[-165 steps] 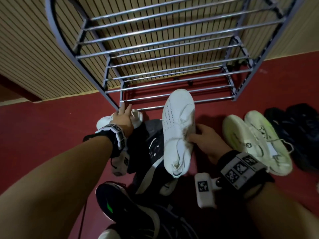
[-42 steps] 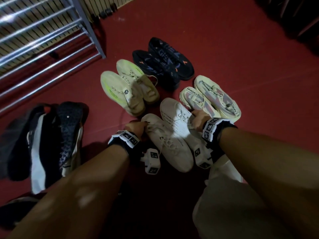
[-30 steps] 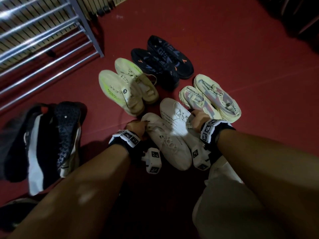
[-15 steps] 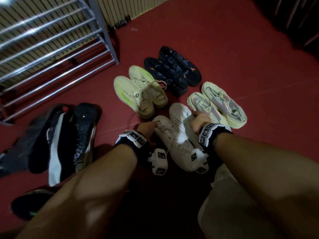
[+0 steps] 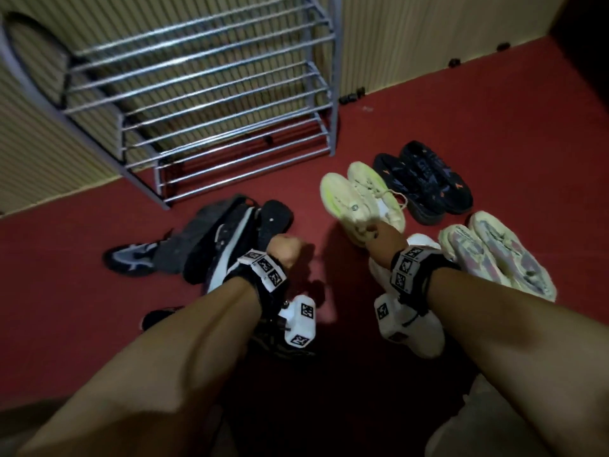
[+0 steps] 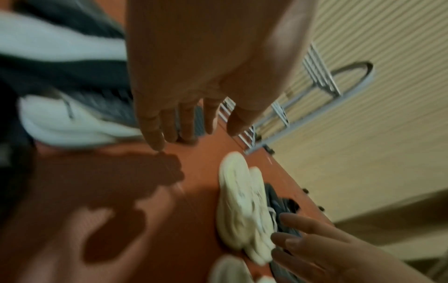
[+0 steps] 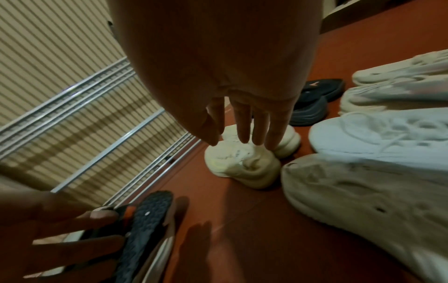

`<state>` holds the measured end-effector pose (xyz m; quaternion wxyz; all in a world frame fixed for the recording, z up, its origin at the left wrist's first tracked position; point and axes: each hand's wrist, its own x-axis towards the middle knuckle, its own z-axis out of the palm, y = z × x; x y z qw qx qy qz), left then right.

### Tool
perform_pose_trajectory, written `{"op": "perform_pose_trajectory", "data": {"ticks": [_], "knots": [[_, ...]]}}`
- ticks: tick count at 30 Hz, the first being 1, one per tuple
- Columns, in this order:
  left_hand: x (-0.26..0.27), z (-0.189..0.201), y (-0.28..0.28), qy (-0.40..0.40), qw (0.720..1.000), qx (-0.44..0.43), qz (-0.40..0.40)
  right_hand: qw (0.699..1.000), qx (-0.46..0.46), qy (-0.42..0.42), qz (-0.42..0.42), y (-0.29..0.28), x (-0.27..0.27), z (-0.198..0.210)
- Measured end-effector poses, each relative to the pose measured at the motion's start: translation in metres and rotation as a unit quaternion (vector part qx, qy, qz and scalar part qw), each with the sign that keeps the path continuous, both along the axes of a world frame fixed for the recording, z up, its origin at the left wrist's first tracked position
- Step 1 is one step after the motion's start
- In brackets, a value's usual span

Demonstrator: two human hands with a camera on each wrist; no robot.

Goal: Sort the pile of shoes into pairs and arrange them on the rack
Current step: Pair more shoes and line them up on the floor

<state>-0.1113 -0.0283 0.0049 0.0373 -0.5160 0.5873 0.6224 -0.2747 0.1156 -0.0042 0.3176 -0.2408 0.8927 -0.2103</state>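
The white pair lies on the red floor under my right forearm, with no hand on it. My right hand reaches with straight fingers down to the heel of the yellow-green pair; I cannot tell if they touch. My left hand hangs with relaxed fingers and holds nothing, beside the unsorted pile of dark shoes. A black-and-white shoe of that pile lies just left of it. The metal shoe rack stands bare against the wall behind.
A black pair with orange marks sits behind the yellow-green pair. A cream-and-pink pair lies at the right. A grey-blue shoe lies alone at the pile's left. Ribbed beige wall panels close off the back.
Both hands have let go of the white pair. The left hand moved left toward the dark pile, the right hand forward to the yellow-green pair. The head view swung toward the rack.
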Motion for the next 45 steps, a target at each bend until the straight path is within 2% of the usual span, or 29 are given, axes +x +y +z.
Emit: {"op": "perform_pose_trajectory", "data": {"ticks": [2,6,10,15,19,22,25,28,31,39,42,45], "knots": [[0.019,0.015,-0.012,-0.012,0.999,-0.05,0.006,0.999,0.01,0.005,0.036,-0.021,0.01,0.0],[0.059,0.013,-0.052,-0.051,0.993,-0.088,0.063,0.998,0.029,-0.003,0.063,-0.051,0.026,0.003],[0.092,0.015,-0.082,-0.074,0.988,-0.108,0.085,0.993,0.03,-0.011,0.11,-0.087,0.04,-0.015],[0.122,0.002,-0.107,-0.099,0.978,-0.147,0.108,0.995,0.008,-0.048,0.091,-0.125,0.063,-0.031],[0.135,-0.012,-0.111,-0.114,0.972,-0.145,0.146,0.991,-0.036,-0.072,0.109,-0.153,0.084,-0.045],[0.135,-0.022,-0.109,-0.105,0.973,-0.127,0.159,0.989,-0.014,-0.084,0.122,-0.166,0.092,-0.055],[0.135,-0.031,-0.106,-0.104,0.971,-0.134,0.167,0.986,-0.013,-0.042,0.162,-0.176,0.093,-0.063],[0.134,-0.04,-0.106,-0.136,0.973,-0.15,0.112,0.966,-0.01,0.051,0.255,-0.189,0.089,-0.065],[0.136,-0.044,-0.106,-0.149,0.97,-0.158,0.114,0.95,-0.014,0.11,0.292,-0.204,0.085,-0.064],[0.15,-0.05,-0.106,-0.114,0.974,-0.16,0.113,0.928,0.053,0.131,0.344,-0.217,0.079,-0.078],[0.147,-0.053,-0.103,-0.065,0.985,-0.144,0.069,0.897,0.07,0.163,0.406,-0.214,0.077,-0.083],[0.142,-0.058,-0.1,-0.059,0.985,-0.159,0.042,0.872,0.07,0.2,0.441,-0.207,0.075,-0.089]]}}
